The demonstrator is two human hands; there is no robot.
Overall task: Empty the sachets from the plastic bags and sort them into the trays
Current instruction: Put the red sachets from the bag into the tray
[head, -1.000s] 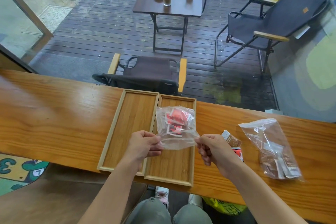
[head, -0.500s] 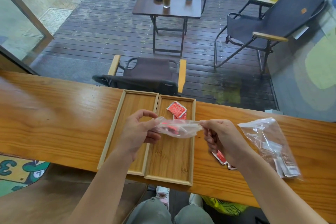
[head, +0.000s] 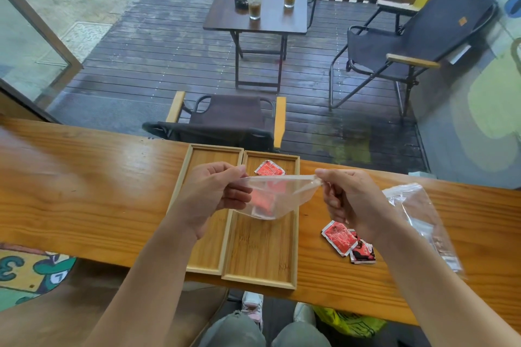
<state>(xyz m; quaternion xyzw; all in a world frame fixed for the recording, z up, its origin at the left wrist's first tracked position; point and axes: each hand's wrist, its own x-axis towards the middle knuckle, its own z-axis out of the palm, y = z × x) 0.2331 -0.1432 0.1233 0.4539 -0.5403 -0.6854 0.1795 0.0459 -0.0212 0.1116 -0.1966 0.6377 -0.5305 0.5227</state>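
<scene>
My left hand (head: 217, 194) and my right hand (head: 346, 197) each pinch one end of a clear plastic bag (head: 277, 197), stretched between them above the right tray (head: 260, 253). Red sachets show through the bag. One red sachet (head: 269, 169) lies at the far end of the right tray. The left tray (head: 208, 251) beside it holds nothing that I can see. Two red sachets (head: 348, 242) lie on the wooden counter under my right wrist. A second clear bag (head: 423, 220) with brown and white sachets lies at the right.
The trays sit side by side on a long wooden counter (head: 84, 200), their near ends at its front edge. Beyond the counter are a folding chair (head: 225, 124), a small table with glasses (head: 259, 8) and another chair. My knees and shoes show below the counter.
The bag was tipped from upright to flat and its mouth turned toward the tray's far end. A red sachet now lies on the right tray. Both hands rose and moved apart.
</scene>
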